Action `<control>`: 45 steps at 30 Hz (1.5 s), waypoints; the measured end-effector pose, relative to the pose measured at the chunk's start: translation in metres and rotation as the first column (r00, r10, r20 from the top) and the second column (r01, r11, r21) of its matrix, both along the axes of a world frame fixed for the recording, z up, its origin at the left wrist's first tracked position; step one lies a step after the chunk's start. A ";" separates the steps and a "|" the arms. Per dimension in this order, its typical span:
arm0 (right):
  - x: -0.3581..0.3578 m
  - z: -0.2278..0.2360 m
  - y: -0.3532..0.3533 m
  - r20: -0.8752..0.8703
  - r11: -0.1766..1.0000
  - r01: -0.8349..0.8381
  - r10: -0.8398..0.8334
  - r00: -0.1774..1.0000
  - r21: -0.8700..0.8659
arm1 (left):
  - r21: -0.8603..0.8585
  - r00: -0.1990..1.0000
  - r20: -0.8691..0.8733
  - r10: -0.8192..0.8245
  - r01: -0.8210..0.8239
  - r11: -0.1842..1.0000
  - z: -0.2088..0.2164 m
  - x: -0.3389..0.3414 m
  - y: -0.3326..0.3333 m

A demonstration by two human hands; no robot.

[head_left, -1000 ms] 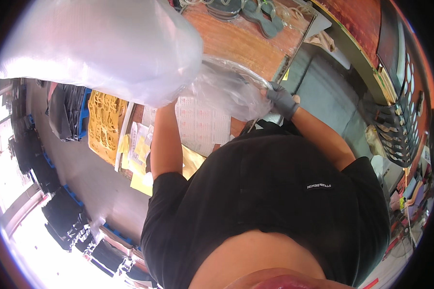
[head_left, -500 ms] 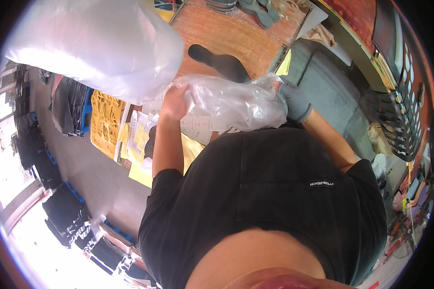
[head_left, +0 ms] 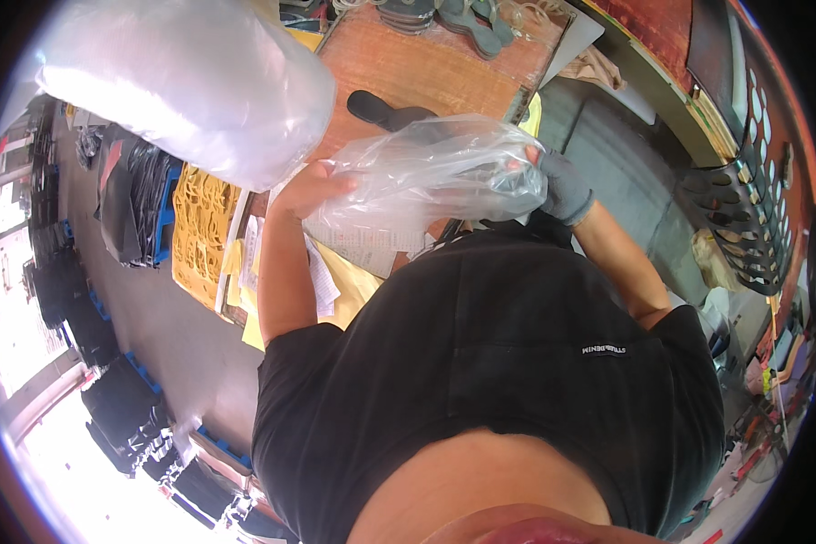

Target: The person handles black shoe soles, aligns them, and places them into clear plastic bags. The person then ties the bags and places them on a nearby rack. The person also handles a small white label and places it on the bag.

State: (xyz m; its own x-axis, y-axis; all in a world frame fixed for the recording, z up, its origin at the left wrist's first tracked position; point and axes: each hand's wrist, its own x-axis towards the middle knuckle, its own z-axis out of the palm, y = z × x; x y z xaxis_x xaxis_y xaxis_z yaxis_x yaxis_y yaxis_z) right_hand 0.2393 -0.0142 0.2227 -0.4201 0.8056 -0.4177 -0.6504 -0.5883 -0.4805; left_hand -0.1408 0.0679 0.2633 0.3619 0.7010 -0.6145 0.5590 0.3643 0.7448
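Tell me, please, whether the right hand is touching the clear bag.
Touching: the head view shows the gloved right hand holding the clear bag by its right end, the plastic bunched there.

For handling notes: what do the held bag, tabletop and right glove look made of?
Held bag: likely thin plastic film, glossy; see-through, bright creases. Tabletop: probably wood or veneer, worn; brown grain shows. Right glove: possibly fabric, maybe coated; matte grey, weave too small to tell.

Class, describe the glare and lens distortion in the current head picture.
Head view: lower left burnt out to white; bright streaks glint on the clear plastic bag; the large plastic bundle is washed pale; edges bow near the dark round rim.
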 end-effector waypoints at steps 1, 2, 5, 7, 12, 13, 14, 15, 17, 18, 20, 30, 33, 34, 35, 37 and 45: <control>-0.001 0.000 0.003 -0.017 0.999 0.027 -0.028 0.999 -0.040 | 0.064 0.978 -0.208 -0.025 0.039 0.997 -0.003 0.002 0.001; -0.004 -0.001 0.005 -0.091 0.999 0.018 -0.021 0.996 -0.041 | -0.013 0.990 -0.016 0.141 -0.142 0.990 -0.008 0.002 0.003; -0.012 -0.005 0.006 -0.071 0.992 0.025 -0.034 0.997 -0.124 | -0.293 0.735 0.506 0.451 -0.345 0.892 -0.037 -0.003 0.018; -0.017 -0.012 0.002 -0.049 0.989 -0.020 0.013 0.999 -0.144 | -0.333 0.472 0.809 0.351 -0.124 0.935 -0.058 -0.012 0.037; -0.026 -0.053 0.013 0.304 0.985 0.029 0.024 0.952 -0.168 | -0.395 0.361 0.779 0.513 -0.354 0.848 -0.096 -0.008 0.098; -0.028 -0.064 0.019 0.305 0.983 0.038 0.020 0.952 -0.182 | -0.359 0.406 0.742 0.534 -0.432 0.827 -0.100 -0.004 0.110; -0.033 -0.075 0.027 0.306 0.980 0.050 0.013 0.952 -0.195 | -0.311 0.461 0.696 0.550 -0.497 0.810 -0.104 -0.001 0.120; -0.036 -0.085 0.033 0.344 0.965 0.089 0.002 0.939 -0.248 | -0.257 0.513 0.643 0.568 -0.555 0.791 -0.108 0.003 0.130; -0.041 -0.100 0.038 0.220 0.957 0.113 -0.054 0.974 -0.266 | -0.138 0.623 0.531 0.574 -0.605 0.784 -0.117 0.009 0.145; -0.045 -0.107 0.041 0.246 0.950 0.145 -0.076 0.966 -0.276 | -0.079 0.674 0.463 0.576 -0.616 0.784 -0.123 0.012 0.149; -0.050 -0.118 0.046 0.399 0.950 0.162 -0.044 0.916 -0.267 | 0.026 0.756 0.340 0.560 -0.603 0.798 -0.135 0.015 0.156; -0.074 -0.205 0.055 0.859 0.996 -0.056 0.089 0.503 -0.070 | 0.232 0.909 -0.039 0.414 -0.395 0.889 -0.181 0.013 0.148; -0.076 -0.218 0.058 0.866 0.989 -0.142 0.103 0.489 -0.037 | 0.268 0.920 -0.093 0.381 -0.345 0.899 -0.184 0.014 0.146; -0.075 -0.217 0.060 0.867 0.985 -0.170 0.110 0.486 -0.030 | 0.283 0.922 -0.112 0.370 -0.328 0.901 -0.183 0.015 0.145; -0.074 -0.212 0.063 0.870 0.980 -0.198 0.128 0.476 -0.036 | 0.299 0.923 -0.132 0.361 -0.310 0.903 -0.182 0.016 0.145; -0.069 -0.196 0.066 0.907 0.986 -0.168 0.087 0.413 -0.019 | 0.338 0.923 -0.168 0.347 -0.277 0.900 -0.176 0.017 0.141; -0.017 -0.136 0.055 0.875 0.999 -0.054 0.031 0.482 -0.006 | 0.864 0.904 -0.197 0.380 -0.023 0.503 -0.082 0.038 0.099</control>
